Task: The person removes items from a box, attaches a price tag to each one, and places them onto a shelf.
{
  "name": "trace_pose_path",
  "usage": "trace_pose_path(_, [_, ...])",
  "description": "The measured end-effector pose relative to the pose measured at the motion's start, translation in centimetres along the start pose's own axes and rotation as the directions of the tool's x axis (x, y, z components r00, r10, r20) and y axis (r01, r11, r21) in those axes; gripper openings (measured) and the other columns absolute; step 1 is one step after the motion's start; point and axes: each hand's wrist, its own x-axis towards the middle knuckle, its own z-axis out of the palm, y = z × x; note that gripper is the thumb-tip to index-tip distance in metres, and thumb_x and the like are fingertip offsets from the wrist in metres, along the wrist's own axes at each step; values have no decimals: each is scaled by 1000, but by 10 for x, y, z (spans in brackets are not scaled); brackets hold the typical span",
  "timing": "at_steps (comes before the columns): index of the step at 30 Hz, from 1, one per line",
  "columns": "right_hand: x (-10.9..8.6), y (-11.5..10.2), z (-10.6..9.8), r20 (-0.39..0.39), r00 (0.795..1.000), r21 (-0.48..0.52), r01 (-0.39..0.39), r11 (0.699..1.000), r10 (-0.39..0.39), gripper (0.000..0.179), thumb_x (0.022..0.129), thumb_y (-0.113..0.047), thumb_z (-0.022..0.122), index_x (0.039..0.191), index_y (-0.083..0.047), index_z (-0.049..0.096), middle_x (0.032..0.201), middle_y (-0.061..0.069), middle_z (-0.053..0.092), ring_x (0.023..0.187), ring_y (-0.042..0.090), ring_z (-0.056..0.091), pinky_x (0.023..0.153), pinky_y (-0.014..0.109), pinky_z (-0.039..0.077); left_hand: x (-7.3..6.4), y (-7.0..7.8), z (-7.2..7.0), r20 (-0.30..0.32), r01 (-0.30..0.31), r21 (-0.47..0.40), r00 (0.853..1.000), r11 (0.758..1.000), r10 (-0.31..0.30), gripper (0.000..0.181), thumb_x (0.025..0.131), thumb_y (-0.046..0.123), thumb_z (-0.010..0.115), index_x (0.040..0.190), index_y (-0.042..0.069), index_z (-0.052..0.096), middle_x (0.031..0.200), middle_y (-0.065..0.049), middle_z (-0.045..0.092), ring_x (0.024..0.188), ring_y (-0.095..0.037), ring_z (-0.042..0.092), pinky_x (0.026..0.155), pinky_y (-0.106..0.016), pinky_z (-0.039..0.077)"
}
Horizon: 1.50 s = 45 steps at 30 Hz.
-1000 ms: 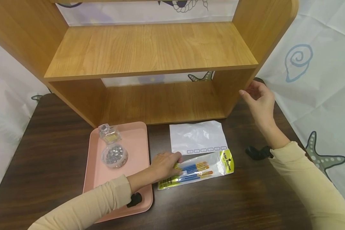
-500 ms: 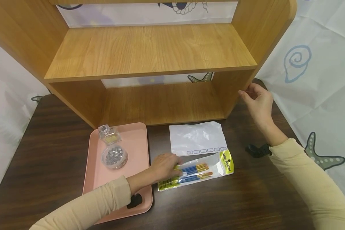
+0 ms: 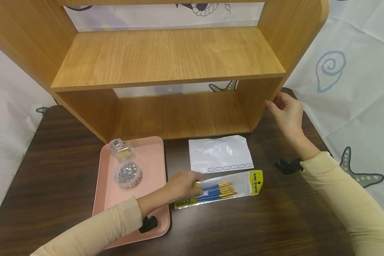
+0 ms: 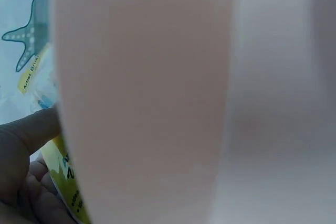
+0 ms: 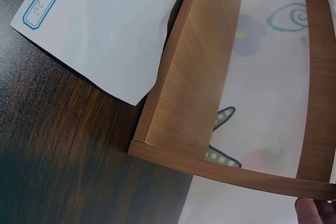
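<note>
In the head view my left hand [image 3: 183,185] holds the left part of a clear packet of paintbrushes [image 3: 240,186], yellow at both ends and labelled "Artist Brushes". Blue handles and orange bristles show through the plastic. The left wrist view has the thumb [image 4: 39,128] over the packet and curled fingers beneath; a large pink blur covers most of it. My right hand [image 3: 288,114] is at the right side panel of a wooden shelf [image 3: 168,55], its thumb at the front edge and its fingers on the outer side. The right wrist view catches only fingertips [image 5: 307,211] against that panel.
A pink tray [image 3: 152,153] lies left, bearing a small glass bottle [image 3: 123,150] and a round clear tub of silvery pieces [image 3: 128,174]. White paper [image 3: 220,153] with a row of printed boxes lies before the shelf on the dark table [image 3: 243,227]. Patterned white cloth [image 3: 355,117] hangs around.
The brush packet has swung slightly, its right end now lower and a little farther right. My right hand stays at the shelf's side panel; tray and paper have not moved.
</note>
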Motion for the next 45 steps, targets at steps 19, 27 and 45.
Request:
trace_pose_path(19, [2, 2, 2, 26, 999, -41, 22, 999, -21, 23, 87, -7, 65, 107, 4, 67, 95, 20, 70, 68, -12, 50, 60, 5, 38, -12, 27, -101, -137, -64, -58, 989, 996, 56, 17, 80, 21, 75, 94, 13, 70, 80, 5, 69, 58, -6, 49, 51, -23, 38])
trace_pose_path(27, [1, 7, 1, -12, 996, -67, 90, 994, -91, 8, 84, 2, 61, 84, 8, 66, 77, 22, 68, 54, -13, 42, 50, 8, 32, -12, 58, -164, -265, -58, -30, 963, 998, 48, 17, 81, 18, 75, 96, 13, 70, 85, 1, 71, 54, -9, 50, 46, -24, 34])
trace_pose_path(45, [-1, 11, 3, -11, 997, -47, 80, 996, -81, 20, 85, -3, 66, 102, 6, 67, 89, 22, 70, 67, -16, 47, 59, 5, 35, 7, 88, -246, -393, -11, 137, 917, 990, 65, 24, 88, 21, 67, 109, 9, 69, 100, -10, 71, 80, -20, 64, 63, -25, 44])
